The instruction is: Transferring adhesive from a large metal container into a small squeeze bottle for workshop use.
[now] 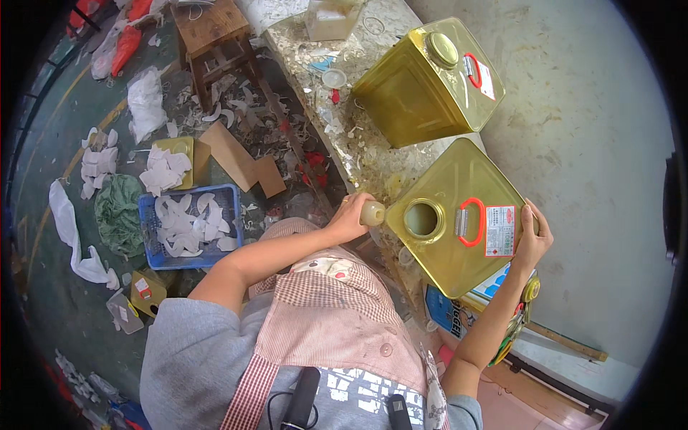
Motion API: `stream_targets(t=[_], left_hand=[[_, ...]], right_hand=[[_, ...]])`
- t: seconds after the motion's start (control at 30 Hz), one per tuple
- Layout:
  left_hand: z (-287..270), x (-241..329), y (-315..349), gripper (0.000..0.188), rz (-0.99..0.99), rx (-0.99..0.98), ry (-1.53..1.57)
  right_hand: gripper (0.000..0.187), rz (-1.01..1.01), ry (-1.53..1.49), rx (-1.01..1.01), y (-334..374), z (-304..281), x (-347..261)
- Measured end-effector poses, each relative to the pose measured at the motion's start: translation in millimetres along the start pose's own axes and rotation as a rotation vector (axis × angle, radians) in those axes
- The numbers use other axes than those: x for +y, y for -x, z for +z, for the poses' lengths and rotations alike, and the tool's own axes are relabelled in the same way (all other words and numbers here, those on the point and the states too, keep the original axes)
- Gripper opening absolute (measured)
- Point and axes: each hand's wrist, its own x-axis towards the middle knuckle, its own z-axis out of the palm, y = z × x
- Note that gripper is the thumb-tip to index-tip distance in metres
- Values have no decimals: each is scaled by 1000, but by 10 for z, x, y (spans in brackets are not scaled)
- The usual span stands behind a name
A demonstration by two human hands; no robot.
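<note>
A square gold metal can point(459, 168) stands tilted at the bench edge in front of me, its round mouth point(421, 219) uncovered. On its top are a red carrying handle point(471, 242) and a white label with a red border point(500, 231). My right hand point(534, 240) grips the can's right corner, fingers over the edge. Beside the opposite corner, my left hand point(350, 219) closes around a small translucent bottle point(373, 213), whose mouth points toward the can. The bottle's body is mostly hidden by the hand.
A second gold can point(408, 97), capped, stands farther along the stained bench point(301, 61). A clear plastic container point(332, 20) is at the bench's far end. On the floor at left are a blue basket point(147, 233) of white cut pieces, a wooden stool point(209, 27) and scraps.
</note>
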Motion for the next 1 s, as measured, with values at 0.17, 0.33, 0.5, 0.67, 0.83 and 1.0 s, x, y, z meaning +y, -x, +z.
stream_targets(t=[0.17, 0.33, 0.5, 0.67, 0.83, 1.0], left_hand=[[23, -30, 26, 66, 15, 28, -7], [30, -28, 15, 65, 20, 28, -23], [38, -3, 22, 63, 7, 48, -8], [29, 11, 26, 62, 8, 69, 3], [27, 16, 35, 61, 13, 77, 5], [41, 7, 36, 60, 9, 83, 15]], right_hand=[[23, 5, 4, 3, 5, -1, 13], [22, -26, -6, 6, -3, 12, 12], [21, -27, 13, 5, 2, 18, -1], [21, -7, 12, -4, 15, 25, -40], [21, 16, 10, -10, 25, 20, -56], [21, 16, -11, -9, 16, 12, -31]])
